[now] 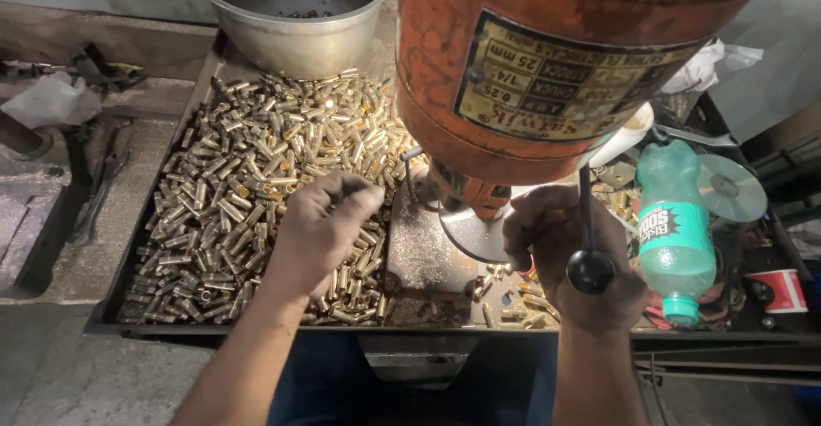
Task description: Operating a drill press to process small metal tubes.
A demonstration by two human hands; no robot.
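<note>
Dim workshop light from above, glints on brass pieces (256, 178), edges warped, close drill housing (547, 58) soft.

A rectangular label plate (560, 79), cream with black-bordered cells, sits tilted on the orange machine body (445, 58) at the top. To the right lies a green plastic bottle (677, 229) with a teal-and-white label (676, 225). Beside it stands a red-and-white paper cup (780, 291).

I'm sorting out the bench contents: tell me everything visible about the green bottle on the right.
The translucent green plastic bottle lies tilted on the cluttered dark metal tray, its green cap pointing toward the near edge. A green printed label wraps its middle. It looks partly filled. It rests beside the right hand, near a shiny silver disc.
</note>
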